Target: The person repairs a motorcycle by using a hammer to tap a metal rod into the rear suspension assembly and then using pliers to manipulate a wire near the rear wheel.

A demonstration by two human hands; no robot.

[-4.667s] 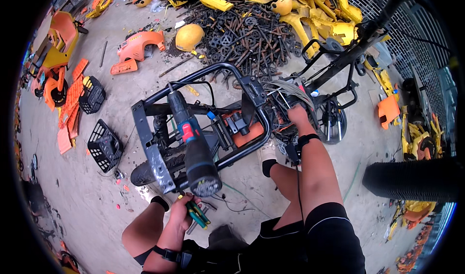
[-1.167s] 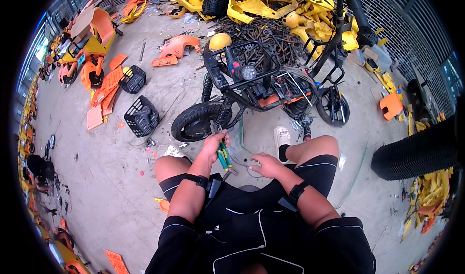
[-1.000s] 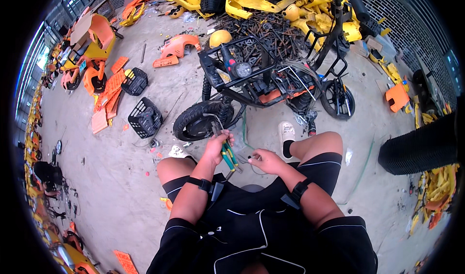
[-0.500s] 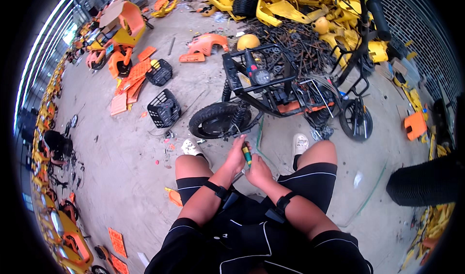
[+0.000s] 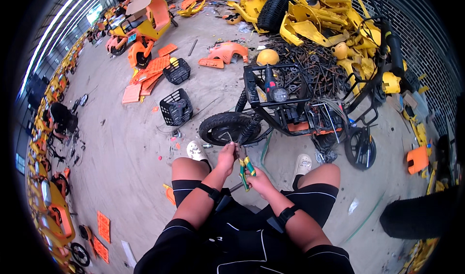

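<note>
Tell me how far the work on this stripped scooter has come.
Done: the scooter is down to a bare black frame; orange panels lie on the floor. In hand: the left hand and right hand together hold green-handled pliers. Left: both wheels, the front one included, and loose wiring remain on the frame.

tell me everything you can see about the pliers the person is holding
The pliers have green and yellow handles and dark metal jaws. They are held between both hands above the knees: the left hand is at the jaw end, the right hand grips the handles. They slope from the upper left down to the right. What the jaws grip is too small to tell.
</note>
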